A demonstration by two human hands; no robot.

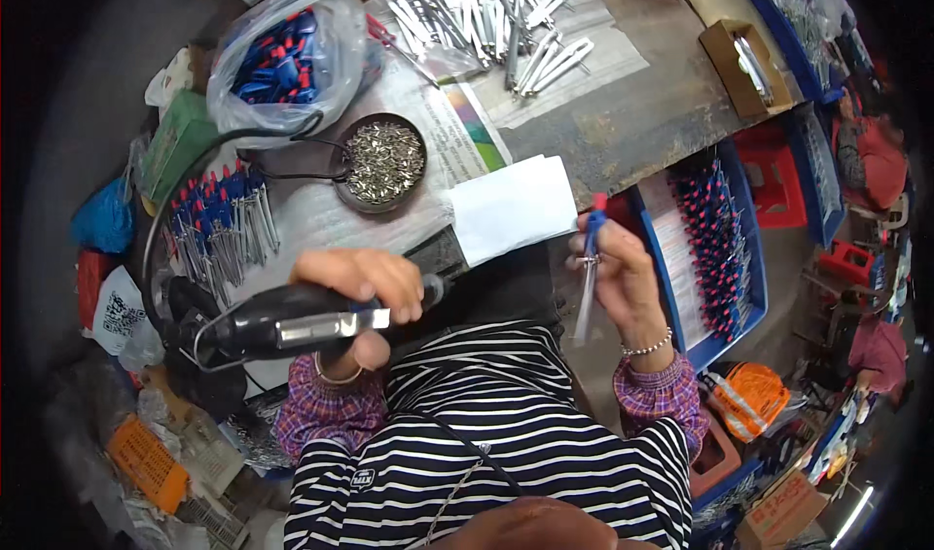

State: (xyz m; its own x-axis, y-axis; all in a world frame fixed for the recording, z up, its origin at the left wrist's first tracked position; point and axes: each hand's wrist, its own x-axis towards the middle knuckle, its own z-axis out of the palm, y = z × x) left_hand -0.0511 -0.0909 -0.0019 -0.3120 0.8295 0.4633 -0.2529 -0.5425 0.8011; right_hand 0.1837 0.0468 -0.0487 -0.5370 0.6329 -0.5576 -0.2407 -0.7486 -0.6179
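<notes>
My left hand (368, 280) is wrapped round a black electric screwdriver (248, 334) with a metal plate on its side, its tip toward my middle. My right hand (628, 270) pinches a slim tool (592, 241) with a red-tipped blue handle end and a silver metal length pointing down. The two hands are well apart. A round dark bowl (422, 166) of small metal screws or rivets stands beyond my left hand. Between the hands, a little farther off, white sheets of paper (514, 210) lie at the table's near edge.
A clear bag (336, 15) holds blue-and-red plastic parts. Silver metal pieces (477, 15) are heaped at the back. Similar tools (224, 219) lie at the left; a blue tray (749, 258) of them stands at the right. A black cable (151, 229) loops past the bag.
</notes>
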